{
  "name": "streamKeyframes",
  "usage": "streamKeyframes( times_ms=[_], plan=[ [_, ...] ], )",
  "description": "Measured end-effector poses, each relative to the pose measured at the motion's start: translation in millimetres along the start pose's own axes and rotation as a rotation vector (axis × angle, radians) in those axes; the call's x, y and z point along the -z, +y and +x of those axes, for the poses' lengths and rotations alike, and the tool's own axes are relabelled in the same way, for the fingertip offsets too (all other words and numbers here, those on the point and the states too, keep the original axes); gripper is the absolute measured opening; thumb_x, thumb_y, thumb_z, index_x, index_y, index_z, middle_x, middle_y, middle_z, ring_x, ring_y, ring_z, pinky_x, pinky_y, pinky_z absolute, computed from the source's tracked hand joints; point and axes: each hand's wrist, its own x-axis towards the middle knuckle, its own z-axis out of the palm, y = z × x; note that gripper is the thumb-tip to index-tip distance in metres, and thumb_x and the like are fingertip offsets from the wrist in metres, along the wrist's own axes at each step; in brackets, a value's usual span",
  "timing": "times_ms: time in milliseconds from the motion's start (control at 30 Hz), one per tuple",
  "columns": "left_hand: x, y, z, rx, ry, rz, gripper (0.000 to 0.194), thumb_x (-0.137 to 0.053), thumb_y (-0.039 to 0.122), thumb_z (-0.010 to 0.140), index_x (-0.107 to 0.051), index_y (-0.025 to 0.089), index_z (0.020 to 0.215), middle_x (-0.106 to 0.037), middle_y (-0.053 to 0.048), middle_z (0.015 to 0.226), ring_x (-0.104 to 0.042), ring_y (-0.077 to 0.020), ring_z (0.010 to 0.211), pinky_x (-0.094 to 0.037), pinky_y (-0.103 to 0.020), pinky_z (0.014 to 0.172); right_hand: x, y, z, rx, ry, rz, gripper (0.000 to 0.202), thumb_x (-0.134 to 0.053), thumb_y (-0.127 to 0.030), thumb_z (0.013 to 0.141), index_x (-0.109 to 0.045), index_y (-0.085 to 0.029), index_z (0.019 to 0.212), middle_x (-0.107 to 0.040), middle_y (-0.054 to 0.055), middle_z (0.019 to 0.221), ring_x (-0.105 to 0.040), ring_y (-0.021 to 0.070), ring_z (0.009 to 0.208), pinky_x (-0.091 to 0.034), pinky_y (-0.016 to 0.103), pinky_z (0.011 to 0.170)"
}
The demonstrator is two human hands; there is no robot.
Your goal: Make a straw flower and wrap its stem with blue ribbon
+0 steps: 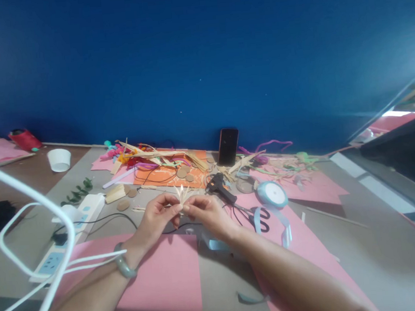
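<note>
A small bundle of pale, straw-coloured husk strips (pixel 182 194) stands between my two hands, its tips fanned upward. My left hand (pixel 161 211) pinches its base from the left, fingers closed. From the right, my right hand (pixel 205 212) pinches the same base with thumb and fingers. Both sets of fingertips meet there, so the lower end is mostly hidden. Just behind my right hand lies a black hot glue gun (pixel 220 188). A roll of light blue ribbon (pixel 272 194) sits farther right, its loose tail beside scissors with black handles (pixel 262 218).
Pink paper sheets (pixel 160 280) cover the near table. A white power strip (pixel 69 235) and white cables (pixel 32 190) occupy the left. Behind are a phone (pixel 228 146) against the blue wall (pixel 198 54), loose husk strips (pixel 156 154), orange paper (pixel 151 177) and a white cup (pixel 59 160).
</note>
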Motion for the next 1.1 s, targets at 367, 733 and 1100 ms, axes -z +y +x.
streamKeyframes(
  times_ms=[367, 733, 1100],
  plan=[
    [-0.5, 4.8, -0.2, 0.163, -0.135, -0.126, 0.033, -0.062, 0.046, 0.080, -0.057, 0.014, 0.074, -0.063, -0.004, 0.071, -0.054, -0.0090, 0.050, -0.040, -0.021, 0.046, 0.7, -3.2, 1.1, 0.009, 0.042, 0.012, 0.031, -0.071, -0.044, 0.072, -0.059, -0.017, 0.066, -0.051, -0.003, 0.058, -0.044, 0.0099, 0.057, -0.039, 0.024, 0.058],
    [0.8, 2.3, 0.5, 0.137, -0.107, -0.072, 0.024, -0.066, 0.035, 0.078, -0.060, 0.013, 0.070, -0.062, -0.001, 0.062, -0.052, -0.0075, 0.047, -0.040, -0.020, 0.045, 0.6, 2.6, 4.4, 0.010, 0.076, 0.005, 0.028, -0.070, -0.040, 0.074, -0.059, -0.016, 0.064, -0.049, -0.004, 0.056, -0.042, 0.0086, 0.054, -0.038, 0.023, 0.057],
    [-4.2, 1.6, -1.2, 0.015, 0.055, 0.165, 0.023, -0.062, 0.035, 0.079, -0.059, 0.014, 0.070, -0.058, 0.002, 0.056, -0.049, -0.0071, 0.045, -0.041, -0.020, 0.046, -3.5, 8.3, 4.0, 0.013, 0.159, -0.026, 0.020, -0.068, -0.034, 0.074, -0.068, -0.014, 0.071, -0.056, -0.002, 0.058, -0.045, 0.0083, 0.054, -0.037, 0.022, 0.054]
  ],
)
